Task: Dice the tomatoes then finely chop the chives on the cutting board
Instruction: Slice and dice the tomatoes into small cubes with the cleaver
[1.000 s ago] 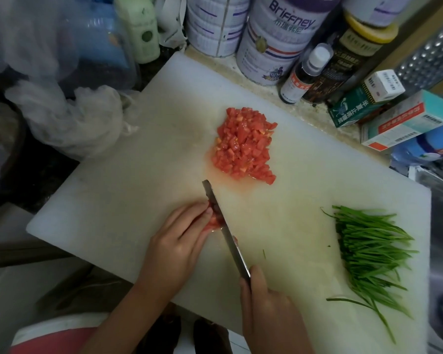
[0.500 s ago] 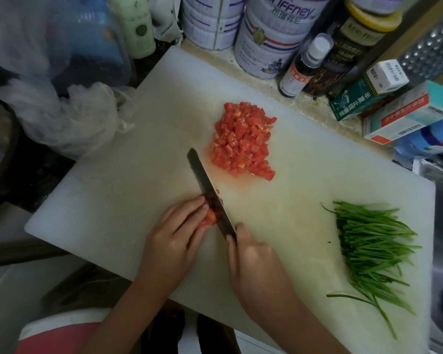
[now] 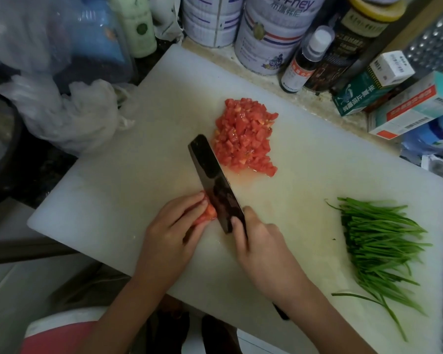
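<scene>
On the white cutting board [image 3: 113, 195] a heap of diced tomato [image 3: 244, 139] lies at the middle back. My left hand [image 3: 174, 228] curls over a small tomato piece [image 3: 208, 213] near the board's front. My right hand [image 3: 261, 249] grips a dark knife [image 3: 214, 182] by the handle, one finger lying along the blade. The blade is tilted, its flat side showing, and it rests against the tomato piece and my left fingertips. A bundle of whole green chives [image 3: 379, 241] lies at the board's right end.
Tins [image 3: 271, 34], bottles [image 3: 304, 60] and cardboard boxes [image 3: 417, 108] crowd the back edge of the board. A crumpled plastic bag [image 3: 69, 113] lies at the left. A metal grater [image 3: 435, 42] stands at the far right.
The knife has slid forward through the tomato piece, its tip now near the diced heap, and the blade has tipped flat side up. My right hand followed it forward; my left hand stayed put.
</scene>
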The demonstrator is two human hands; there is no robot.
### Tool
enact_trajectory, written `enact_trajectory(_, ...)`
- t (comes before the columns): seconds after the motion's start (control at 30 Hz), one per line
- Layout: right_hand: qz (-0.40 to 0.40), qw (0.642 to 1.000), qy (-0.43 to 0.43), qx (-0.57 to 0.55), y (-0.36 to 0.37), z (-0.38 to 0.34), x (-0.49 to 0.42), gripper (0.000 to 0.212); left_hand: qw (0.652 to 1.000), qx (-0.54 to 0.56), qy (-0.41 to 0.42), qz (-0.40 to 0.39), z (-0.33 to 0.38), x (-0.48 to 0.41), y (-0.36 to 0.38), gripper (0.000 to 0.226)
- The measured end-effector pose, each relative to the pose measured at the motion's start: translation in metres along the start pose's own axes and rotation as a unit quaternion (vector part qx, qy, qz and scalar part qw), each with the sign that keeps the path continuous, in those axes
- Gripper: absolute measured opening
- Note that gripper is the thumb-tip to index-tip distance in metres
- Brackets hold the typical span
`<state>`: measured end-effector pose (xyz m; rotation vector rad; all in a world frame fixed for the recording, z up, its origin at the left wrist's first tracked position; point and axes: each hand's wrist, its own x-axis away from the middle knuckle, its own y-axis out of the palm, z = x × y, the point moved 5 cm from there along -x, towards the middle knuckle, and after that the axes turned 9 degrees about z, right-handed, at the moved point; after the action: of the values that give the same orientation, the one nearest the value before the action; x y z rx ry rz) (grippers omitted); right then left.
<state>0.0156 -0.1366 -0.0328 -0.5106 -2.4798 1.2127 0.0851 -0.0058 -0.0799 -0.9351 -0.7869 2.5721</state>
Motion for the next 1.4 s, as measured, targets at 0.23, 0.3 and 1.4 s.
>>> enact_trajectory(0.23,0.003,1.000,-0.007,-0.006,-0.006,0.009,0.026,0.021,1.000,0.018,-0.014,-0.001,-0.004,0.001,0.000,0.035)
enact_trajectory(0.3,0.024,0.999,-0.003,-0.029,-0.016,0.009,0.025,0.020,0.999,0.028,-0.025,-0.004,-0.005,0.000,-0.001,0.036)
enact_trajectory(1.4,-0.029,0.989,-0.009,0.143,0.012,-0.008,0.020,0.036,0.995,0.058,-0.076,0.038,-0.007,-0.002,-0.007,0.020)
